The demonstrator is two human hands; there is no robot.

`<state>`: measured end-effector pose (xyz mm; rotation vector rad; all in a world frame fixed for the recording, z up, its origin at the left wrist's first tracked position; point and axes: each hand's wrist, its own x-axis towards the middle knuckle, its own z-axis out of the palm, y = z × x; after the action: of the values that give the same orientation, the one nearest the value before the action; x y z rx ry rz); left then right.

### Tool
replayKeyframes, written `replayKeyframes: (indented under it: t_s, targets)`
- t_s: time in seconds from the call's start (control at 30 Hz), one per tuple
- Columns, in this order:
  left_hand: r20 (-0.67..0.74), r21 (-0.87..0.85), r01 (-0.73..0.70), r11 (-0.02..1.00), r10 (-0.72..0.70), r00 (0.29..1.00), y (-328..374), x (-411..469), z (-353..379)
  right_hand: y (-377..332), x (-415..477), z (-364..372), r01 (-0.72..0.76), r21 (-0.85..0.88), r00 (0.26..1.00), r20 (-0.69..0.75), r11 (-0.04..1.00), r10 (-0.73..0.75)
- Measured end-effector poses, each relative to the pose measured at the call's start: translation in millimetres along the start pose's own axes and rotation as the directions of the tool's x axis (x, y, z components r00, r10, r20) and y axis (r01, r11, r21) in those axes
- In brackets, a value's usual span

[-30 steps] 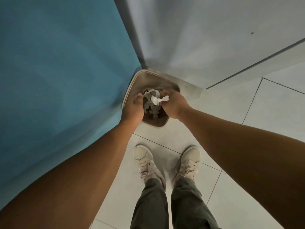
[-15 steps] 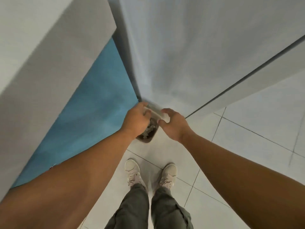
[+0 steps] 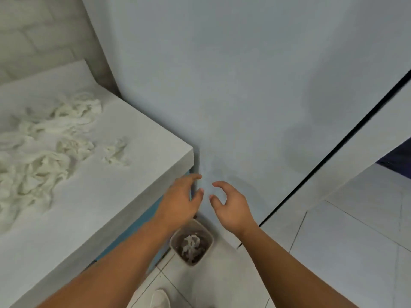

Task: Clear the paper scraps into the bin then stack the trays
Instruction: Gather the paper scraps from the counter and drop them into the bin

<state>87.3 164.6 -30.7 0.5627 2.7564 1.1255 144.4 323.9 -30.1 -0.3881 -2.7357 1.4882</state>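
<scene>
Comparing with half a second ago, your hands have left the bin (image 3: pixel 193 264) and risen clear of it, and the crumpled paper they held at its mouth is out of your grip. Your view has lifted too: the white table top (image 3: pixel 111 196) now fills the left side, and the bin sits lower and smaller.

Your left hand (image 3: pixel 180 198) hangs in the air just past the table's corner, fingers loosely curved, holding nothing. Your right hand (image 3: pixel 231 207) is just beside it, apart from it, fingers and thumb bent in a loose claw, also holding nothing. Neither hand touches the table, the wall (image 3: pixel 244 85) or the bin.

The bin stands on the tiled floor (image 3: pixel 333 252) below and between your wrists, against the blue panel (image 3: pixel 142 216) under the table. Paper scraps in the bin (image 3: pixel 190 245) lie on its dark bottom. A loose pile of paper scraps (image 3: pixel 44 147) lies on the table top, well apart from your hands, with a small clump (image 3: pixel 115 152) near its right side.

The pile runs off the left edge, so its full extent cannot be told. Your left forearm covers the bin's left rim. One shoe (image 3: pixel 160 298) is cut off at the bottom edge. A dark shape (image 3: pixel 395 156) at the right edge cannot be identified. Motion blur softens the scraps.
</scene>
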Motion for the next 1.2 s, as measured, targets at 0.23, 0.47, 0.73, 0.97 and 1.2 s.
replayKeyframes:
  t_s: [0.23, 0.47, 0.73, 0.97, 1.2]
  targets:
    - [-0.174, 0.039, 0.021, 0.999, -0.014, 0.985, -5.5, -13.1, -70.8, -68.0, 16.0, 15.0, 0.201, -0.030, 0.975, 0.106, 0.979, -0.197]
    - [-0.299, 0.135, 0.167, 0.977, -0.121, 0.946, -55.3, -12.5, -133.1, -105.1, 40.1, 55.9, 0.277, -0.069, 0.937, 0.239, 0.958, -0.253]
    - [-0.273, 0.174, 0.323, 0.930, -0.269, 0.924, -125.9, 18.0, -175.7, -133.4, 91.6, 115.1, 0.312, -0.220, 0.926, 0.288, 0.924, -0.244]
    - [-0.180, 0.154, 0.268, 0.951, -0.240, 0.954, -170.8, 46.2, -179.8, -149.5, 136.8, 172.5, 0.325, -0.392, 0.939, 0.243, 0.861, -0.243]
    - [-0.229, 0.099, 0.185, 0.978, -0.158, 0.960, -186.4, 68.5, -190.7, -162.1, 167.7, 202.5, 0.361, -0.454, 0.932, 0.149, 0.815, -0.330]
